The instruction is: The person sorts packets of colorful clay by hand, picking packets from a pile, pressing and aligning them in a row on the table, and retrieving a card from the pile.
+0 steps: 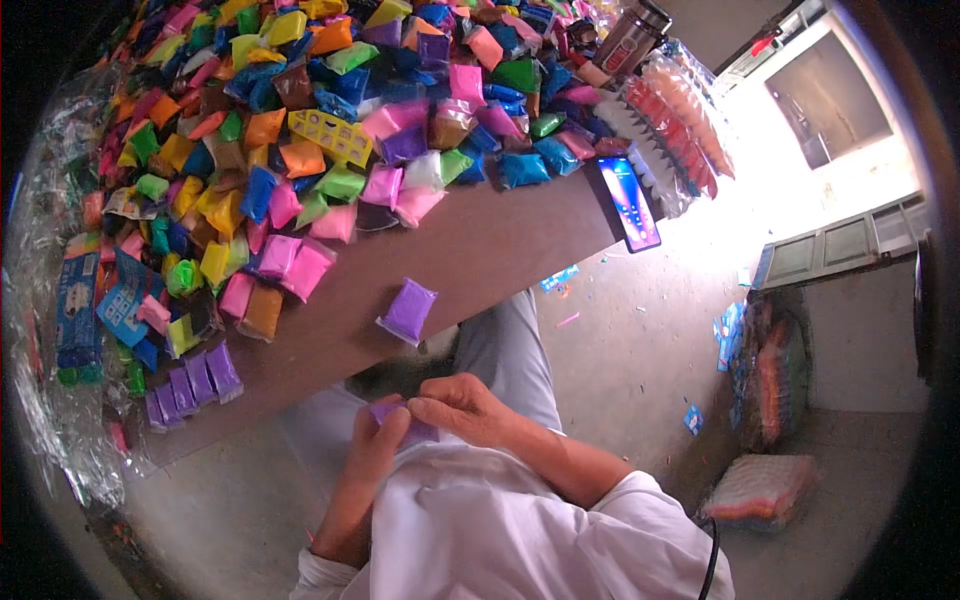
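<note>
Close to my body, below the table edge, a small purple packet (pixel 422 433) is held between both hands. My left hand (pixel 380 440) is closed on its left side, with purple showing above and beside the thumb. My right hand (pixel 462 408) pinches its upper right part, and the fingers cover much of it. Another purple packet (pixel 408 311) lies alone on the brown table (pixel 470 240) in front of my hands. Farther left, a row of several purple packets (pixel 195 385) lies side by side near the table edge.
A large heap of colourful packets (pixel 300 160) covers the far and left table. A lit phone (pixel 629 205) lies at the right edge, near a metal tumbler (pixel 634 40). Clear plastic wrap (pixel 50 400) hangs at the left. A foam-like stack (pixel 762 488) sits on the floor.
</note>
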`<state>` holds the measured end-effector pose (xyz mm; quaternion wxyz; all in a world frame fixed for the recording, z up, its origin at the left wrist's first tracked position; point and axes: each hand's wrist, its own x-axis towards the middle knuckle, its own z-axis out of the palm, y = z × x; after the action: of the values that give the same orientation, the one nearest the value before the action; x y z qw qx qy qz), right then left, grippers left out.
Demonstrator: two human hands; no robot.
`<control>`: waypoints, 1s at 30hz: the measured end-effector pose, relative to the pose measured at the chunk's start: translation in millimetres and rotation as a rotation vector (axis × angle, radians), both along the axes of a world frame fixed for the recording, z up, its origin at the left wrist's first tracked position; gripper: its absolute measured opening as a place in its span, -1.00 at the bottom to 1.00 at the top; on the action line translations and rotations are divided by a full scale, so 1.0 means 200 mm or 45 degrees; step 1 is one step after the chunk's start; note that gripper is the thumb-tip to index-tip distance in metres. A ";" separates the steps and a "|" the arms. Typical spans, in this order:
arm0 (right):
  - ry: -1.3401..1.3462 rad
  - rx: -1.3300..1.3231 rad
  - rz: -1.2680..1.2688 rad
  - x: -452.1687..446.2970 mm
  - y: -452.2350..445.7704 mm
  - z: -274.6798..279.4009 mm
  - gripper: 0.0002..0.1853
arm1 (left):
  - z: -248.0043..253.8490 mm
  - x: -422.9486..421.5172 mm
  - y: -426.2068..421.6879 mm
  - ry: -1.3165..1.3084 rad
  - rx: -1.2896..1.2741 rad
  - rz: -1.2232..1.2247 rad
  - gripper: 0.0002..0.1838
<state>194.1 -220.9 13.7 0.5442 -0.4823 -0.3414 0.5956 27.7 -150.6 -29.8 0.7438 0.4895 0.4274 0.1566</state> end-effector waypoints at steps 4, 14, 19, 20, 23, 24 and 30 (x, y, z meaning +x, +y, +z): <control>-0.288 0.047 -0.092 -0.03 0.01 -0.05 -0.65 | 0.08 0.02 0.04 -0.129 -0.123 -0.110 -0.63; -1.212 0.484 -0.532 -0.06 0.00 -0.08 -0.84 | 0.11 0.09 0.05 -0.170 0.203 -0.174 -0.60; -1.227 0.526 -0.495 -0.06 0.00 -0.09 -0.87 | 0.06 0.04 0.06 -0.117 0.134 -0.231 -0.58; -1.179 0.535 -0.466 -0.06 0.00 -0.09 -0.85 | 0.04 0.03 0.06 -0.117 0.134 -0.230 -0.58; -1.093 0.537 -0.414 -0.05 0.02 -0.08 -0.82 | 0.03 0.02 0.05 -0.144 0.097 -0.241 -0.56; -1.056 0.530 -0.396 -0.05 0.02 -0.08 -0.81 | 0.07 0.03 0.06 -0.221 0.065 -0.316 -0.53; -0.124 -0.110 -0.203 -0.04 0.01 -0.03 -0.60 | 0.05 0.04 0.03 -0.048 0.092 -0.351 -0.42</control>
<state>185.7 -218.3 8.6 0.5512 -0.5593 -0.3021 0.5405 36.0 -144.7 -20.6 0.7481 0.5669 0.3362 0.0773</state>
